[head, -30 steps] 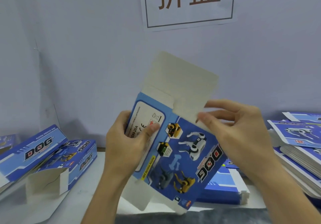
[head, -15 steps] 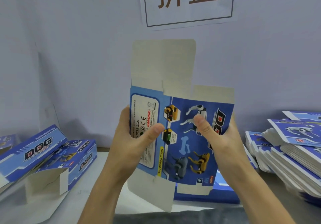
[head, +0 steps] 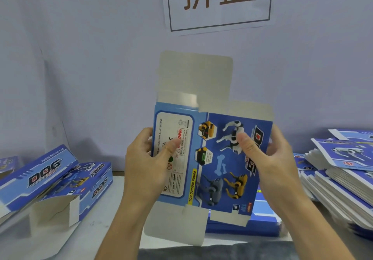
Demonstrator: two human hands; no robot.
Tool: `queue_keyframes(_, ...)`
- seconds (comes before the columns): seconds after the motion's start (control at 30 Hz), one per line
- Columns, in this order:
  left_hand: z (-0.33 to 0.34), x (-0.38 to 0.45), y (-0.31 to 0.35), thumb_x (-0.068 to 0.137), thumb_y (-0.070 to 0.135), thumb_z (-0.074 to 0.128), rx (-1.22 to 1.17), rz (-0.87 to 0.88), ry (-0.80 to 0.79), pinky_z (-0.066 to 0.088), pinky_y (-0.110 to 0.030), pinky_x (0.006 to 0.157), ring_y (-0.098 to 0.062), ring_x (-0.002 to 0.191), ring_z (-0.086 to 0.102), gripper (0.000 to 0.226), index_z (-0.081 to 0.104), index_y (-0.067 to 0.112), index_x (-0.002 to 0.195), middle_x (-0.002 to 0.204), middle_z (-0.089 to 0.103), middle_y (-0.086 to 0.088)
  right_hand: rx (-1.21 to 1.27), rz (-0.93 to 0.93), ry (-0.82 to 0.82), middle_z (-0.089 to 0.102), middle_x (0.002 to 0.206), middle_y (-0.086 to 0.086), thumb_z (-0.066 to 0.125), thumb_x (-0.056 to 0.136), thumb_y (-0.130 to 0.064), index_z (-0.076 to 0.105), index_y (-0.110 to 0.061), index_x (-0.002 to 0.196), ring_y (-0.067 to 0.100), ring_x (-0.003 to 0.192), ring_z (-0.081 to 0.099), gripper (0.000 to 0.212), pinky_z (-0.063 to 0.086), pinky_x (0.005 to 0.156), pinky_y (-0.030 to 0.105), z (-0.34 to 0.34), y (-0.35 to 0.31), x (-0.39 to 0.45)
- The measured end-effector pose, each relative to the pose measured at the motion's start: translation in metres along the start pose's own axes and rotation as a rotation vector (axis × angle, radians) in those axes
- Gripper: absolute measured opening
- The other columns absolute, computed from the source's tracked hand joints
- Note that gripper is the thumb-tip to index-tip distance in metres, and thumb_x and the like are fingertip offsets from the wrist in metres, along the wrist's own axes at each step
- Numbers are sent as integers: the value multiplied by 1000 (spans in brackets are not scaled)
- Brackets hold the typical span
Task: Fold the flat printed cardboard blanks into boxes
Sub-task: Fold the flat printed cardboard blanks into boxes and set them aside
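A person is holding a blue printed cardboard blank (head: 210,159) upright in the air in front of the wall, above the near edge of the table (head: 96,225). The left hand (head: 147,165) is gripping the blank's left edge, its thumb lying across the white warning panel and its fingers curling behind. The right hand (head: 270,159) is gripping the right edge, its thumb pressing on the panel with the dog pictures while its fingers are wrapping round the back. Plain grey flaps are sticking up from the top of the blank and hanging down from its bottom. On the table to the left, folded boxes (head: 52,181) are lying, one with an open end flap. To the right, a stack of flat blanks (head: 339,175) is resting on the table. A paper sign (head: 220,3) with two large characters is hanging on the wall above.
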State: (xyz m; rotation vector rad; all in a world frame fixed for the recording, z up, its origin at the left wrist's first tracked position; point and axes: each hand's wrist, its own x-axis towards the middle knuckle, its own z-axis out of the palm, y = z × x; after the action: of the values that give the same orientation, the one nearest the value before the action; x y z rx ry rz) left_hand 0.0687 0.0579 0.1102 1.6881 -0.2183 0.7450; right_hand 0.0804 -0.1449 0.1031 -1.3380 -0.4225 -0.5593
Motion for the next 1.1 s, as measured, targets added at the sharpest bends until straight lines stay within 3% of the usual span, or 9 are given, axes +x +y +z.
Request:
queue_keyframes(0.1, 3, -3, 3, 72, 50, 66, -35, 19, -20, 55, -18, 53, -5, 81, 73, 37, 60, 30, 103, 94, 74, 10, -11, -27, 25, 72, 97, -15, 75, 65, -46, 51, -28, 115, 6, 86, 74, 58, 57, 58, 18, 3, 2, -1)
queue_keyframes(0.4, 9, -8, 11, 64, 54, 75, -74, 88, -107, 54, -11, 63, 2, 90, 70, 53, 56, 38, 111, 99, 70, 26, 4, -19, 40, 72, 102, -12, 75, 67, -45, 46, -28, 120, 9, 85, 75, 63, 57, 58, 19, 7, 2, -5)
queue_keyframes(0.53, 10, -9, 11, 57, 60, 88, -77, 47, -297, 56, -13, 69, 3, 96, 69, 78, 43, 55, 121, 105, 68, 29, 2, -42, 7, 72, 102, -14, 73, 72, -43, 45, -24, 127, 7, 88, 74, 64, 58, 61, 19, 14, 2, -7)
queue_keyframes(0.6, 14, -14, 8, 58, 51, 87, -91, 29, -427, 58, -18, 76, -3, 102, 70, 86, 43, 52, 131, 114, 69, 24, 14, -40, -64, 72, 109, -12, 75, 78, -45, 45, -26, 131, 9, 95, 73, 63, 59, 68, 21, 20, 2, -9)
queue_keyframes(0.67, 17, -17, 7, 68, 42, 83, -130, 37, -489, 59, -22, 78, -9, 104, 71, 74, 49, 43, 133, 116, 72, 16, 40, -12, -126, 70, 120, -11, 71, 77, -50, 41, -29, 141, 11, 105, 70, 74, 60, 78, 26, 22, 2, -9)
queue_keyframes(0.77, 19, -17, 7, 76, 37, 80, -175, 52, -433, 59, -24, 81, -12, 105, 71, 59, 56, 34, 130, 115, 73, 11, 112, 41, -175, 63, 134, -11, 68, 78, -50, 32, -37, 151, 17, 121, 64, 82, 55, 95, 45, 13, 1, -7)
queue_keyframes(0.83, 19, -17, 4, 76, 35, 79, -236, 19, -396, 58, -20, 80, -12, 106, 71, 49, 63, 35, 123, 112, 74, 11, 71, 33, -174, 61, 136, -15, 67, 79, -50, 30, -48, 149, 17, 120, 64, 80, 53, 98, 49, 7, 0, -6)
queue_keyframes(0.93, 19, -19, 2, 69, 43, 80, -285, -52, -404, 59, -21, 78, -13, 104, 72, 38, 70, 46, 105, 107, 76, 11, 27, -10, -160, 67, 126, -12, 72, 83, -46, 28, -50, 148, 16, 109, 70, 78, 61, 85, 36, 6, 2, -7)
queue_keyframes(1.1, 17, -16, 0, 72, 41, 77, -287, -103, -369, 59, -30, 90, -15, 112, 69, 62, 58, 35, 130, 122, 71, 7, 39, -72, -113, 70, 116, -19, 73, 75, -39, 35, -46, 146, 6, 102, 71, 80, 57, 73, 16, 10, 2, -8)
